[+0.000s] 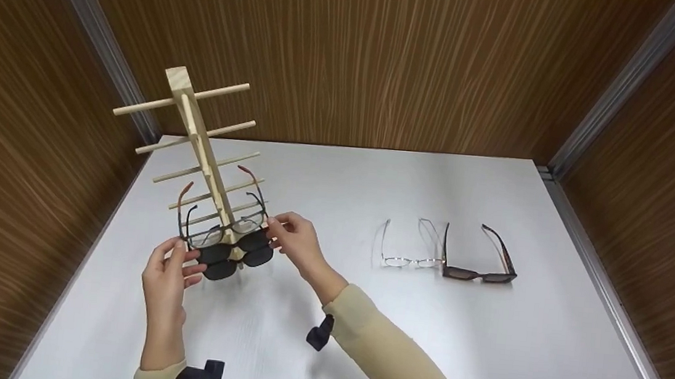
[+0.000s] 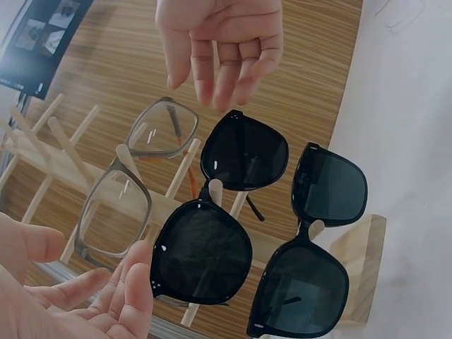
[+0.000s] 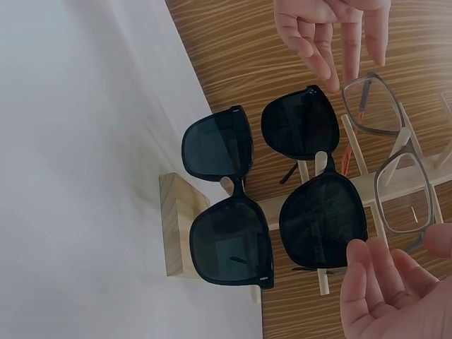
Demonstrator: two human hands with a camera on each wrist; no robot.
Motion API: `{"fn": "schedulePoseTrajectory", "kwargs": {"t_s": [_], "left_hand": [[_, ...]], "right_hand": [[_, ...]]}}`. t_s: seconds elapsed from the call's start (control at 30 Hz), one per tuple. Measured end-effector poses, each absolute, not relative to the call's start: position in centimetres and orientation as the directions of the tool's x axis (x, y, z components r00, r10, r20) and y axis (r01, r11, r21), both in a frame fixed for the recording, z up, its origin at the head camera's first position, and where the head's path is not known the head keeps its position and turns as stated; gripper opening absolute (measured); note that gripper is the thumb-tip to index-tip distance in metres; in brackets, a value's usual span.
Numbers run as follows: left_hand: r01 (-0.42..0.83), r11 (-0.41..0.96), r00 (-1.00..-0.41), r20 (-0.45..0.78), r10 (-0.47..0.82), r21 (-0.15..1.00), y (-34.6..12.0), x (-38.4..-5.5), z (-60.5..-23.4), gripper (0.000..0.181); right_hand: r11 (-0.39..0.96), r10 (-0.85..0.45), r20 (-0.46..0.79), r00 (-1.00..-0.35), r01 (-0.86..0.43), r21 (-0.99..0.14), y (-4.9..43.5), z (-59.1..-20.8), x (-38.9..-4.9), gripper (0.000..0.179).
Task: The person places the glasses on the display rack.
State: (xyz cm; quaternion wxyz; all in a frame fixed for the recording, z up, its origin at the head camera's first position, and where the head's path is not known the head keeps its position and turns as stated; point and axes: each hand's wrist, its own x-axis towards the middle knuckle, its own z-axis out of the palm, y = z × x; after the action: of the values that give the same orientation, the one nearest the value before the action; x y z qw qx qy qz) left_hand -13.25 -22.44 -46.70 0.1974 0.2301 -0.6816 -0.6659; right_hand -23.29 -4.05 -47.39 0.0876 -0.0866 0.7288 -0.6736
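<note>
A wooden display stand (image 1: pixel 197 133) with several cross pegs rises at the left of the table. Clear eyeglasses (image 1: pixel 207 237) with orange-tipped temples sit on it, bridge over a short centre peg (image 2: pixel 127 159). Below them hang black sunglasses (image 3: pixel 321 219) and, nearest the base, a second pair of dark sunglasses (image 3: pixel 229 240). My left hand (image 1: pixel 167 272) is beside the eyeglasses' left end, thumb and fingers spread apart around the corner. At the opposite end my right hand (image 1: pixel 298 244) has its thumb and fingers parted near the hinge. Neither hand shows a grip in the wrist views.
To the right on the white table (image 1: pixel 338 183) lie thin-rimmed clear glasses (image 1: pixel 395 261) and brown-framed sunglasses (image 1: pixel 478 276), temples unfolded and frames touching or overlapping. Wood-grain panels (image 1: pixel 350 54) enclose the back and sides. The stand's base block (image 3: pixel 180 226) rests on the table.
</note>
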Motion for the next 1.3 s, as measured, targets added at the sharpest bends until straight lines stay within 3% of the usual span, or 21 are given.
{"fn": "schedulePoseTrajectory", "kwargs": {"t_s": [0.37,0.8,1.03,1.3], "left_hand": [[0.102,-0.022,-0.758,0.064,-0.649,0.995,-21.9,-12.4,-48.6,0.034],[0.114,0.006,-0.801,0.095,-0.591,0.993,-20.7,-12.0,-50.8,0.035],[0.076,0.009,-0.825,0.068,-0.561,0.997,-20.0,-11.8,-52.2,0.035],[0.065,-0.037,-0.834,0.033,-0.551,0.997,-18.8,-11.8,-53.3,0.031]], "right_hand": [[0.04,-0.255,0.008,-0.967,-0.018,-0.999,-2.9,-47.7,-21.7,0.025],[0.02,-0.235,-0.046,-0.971,0.043,-0.999,-1.7,-49.1,-21.0,0.023],[0.01,-0.261,-0.043,-0.964,0.042,-0.999,-0.9,-47.5,-19.3,0.022],[-0.011,-0.254,-0.038,-0.966,0.043,-0.999,-0.3,-50.6,-19.8,0.025]]}}
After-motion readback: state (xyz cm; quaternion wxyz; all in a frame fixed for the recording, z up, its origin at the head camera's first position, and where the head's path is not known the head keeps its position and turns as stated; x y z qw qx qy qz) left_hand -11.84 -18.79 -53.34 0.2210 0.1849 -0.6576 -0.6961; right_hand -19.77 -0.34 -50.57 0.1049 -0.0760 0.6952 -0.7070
